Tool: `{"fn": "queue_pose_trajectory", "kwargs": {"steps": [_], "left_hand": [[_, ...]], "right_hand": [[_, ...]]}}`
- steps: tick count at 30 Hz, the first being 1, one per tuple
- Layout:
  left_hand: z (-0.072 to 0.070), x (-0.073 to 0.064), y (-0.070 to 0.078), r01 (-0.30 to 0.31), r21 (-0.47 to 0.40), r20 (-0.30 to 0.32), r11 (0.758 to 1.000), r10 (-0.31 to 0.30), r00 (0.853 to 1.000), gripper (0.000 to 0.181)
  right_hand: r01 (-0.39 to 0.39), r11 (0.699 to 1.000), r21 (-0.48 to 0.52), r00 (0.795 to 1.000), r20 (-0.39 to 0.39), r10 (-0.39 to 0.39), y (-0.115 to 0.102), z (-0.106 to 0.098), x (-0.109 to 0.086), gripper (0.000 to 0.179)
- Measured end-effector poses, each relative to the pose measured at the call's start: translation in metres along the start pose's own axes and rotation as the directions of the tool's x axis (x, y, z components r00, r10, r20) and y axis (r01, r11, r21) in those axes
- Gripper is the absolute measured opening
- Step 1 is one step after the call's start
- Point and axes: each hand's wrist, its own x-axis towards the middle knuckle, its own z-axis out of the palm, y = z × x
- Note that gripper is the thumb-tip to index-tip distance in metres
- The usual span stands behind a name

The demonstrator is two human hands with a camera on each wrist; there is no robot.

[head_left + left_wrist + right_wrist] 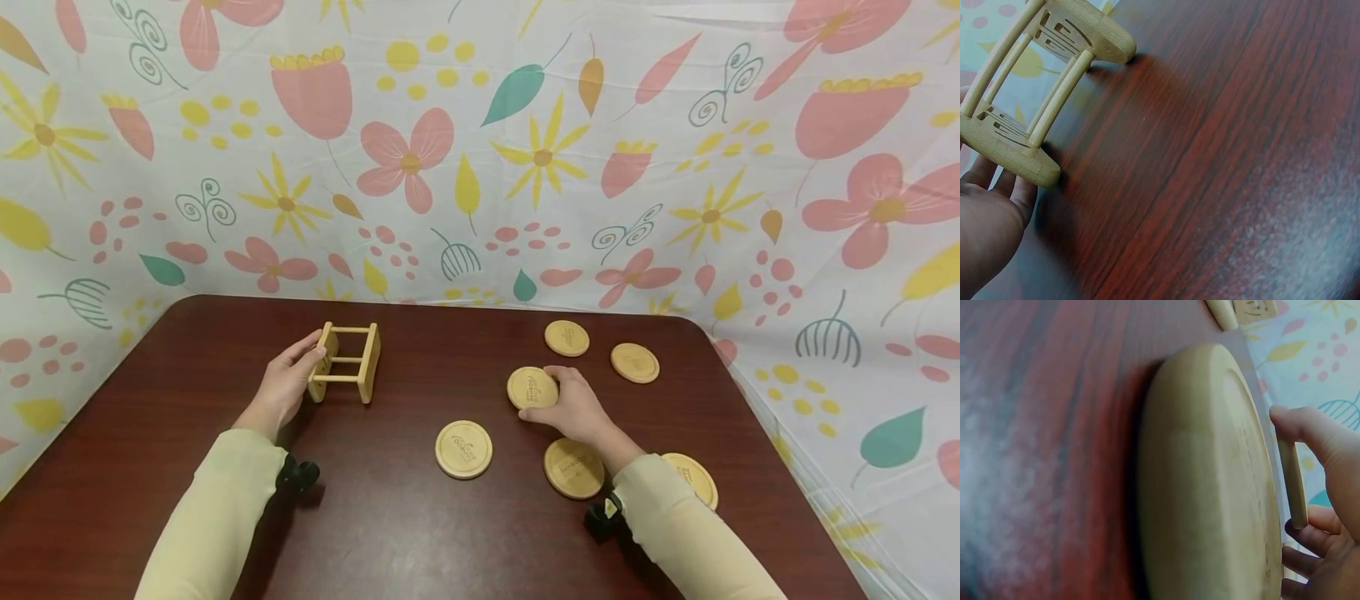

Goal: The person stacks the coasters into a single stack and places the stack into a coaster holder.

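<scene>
A small wooden coaster holder (pixel 367 367) with round rungs between two slotted side panels stands on the left of the table. My left hand (pixel 283 387) grips its left panel; in the left wrist view, fingers of that hand (pixel 988 228) lie against the panel's outer side. Right of centre, my right hand (pixel 573 406) pinches a round bamboo coaster (pixel 531 387) by its edge between thumb and fingers. The right wrist view shows this held coaster (pixel 1291 478) edge-on, apart from a large blurred coaster (pixel 1204 487) in the foreground.
More coasters lie flat on the dark wood table (pixel 390 517): one (pixel 463 449) near the middle, one (pixel 573 468) below my right hand, one (pixel 690 479) partly behind the sleeve, and two farther back (pixel 567 338). A flower-print cloth (pixel 480 167) hangs behind the table.
</scene>
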Motion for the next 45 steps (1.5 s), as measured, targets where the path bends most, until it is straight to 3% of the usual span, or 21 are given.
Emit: {"fn": "queue_pose_trajectory", "kwargs": {"steps": [9,45], "left_hand": [[-0.003,-0.003,0.001,-0.003,0.006,0.033,1.000,0.002,0.999,0.059],[-0.001,-0.004,0.001,0.001,-0.012,0.032,1.000,-0.001,0.999,0.059]], "right_hand": [[0.008,1.000,0.017,1.000,0.003,-0.008,-0.001,-0.001,-0.003,0.091],[0.041,0.999,0.008,0.999,0.010,-0.041,-0.006,-0.001,-0.014,0.093]]}}
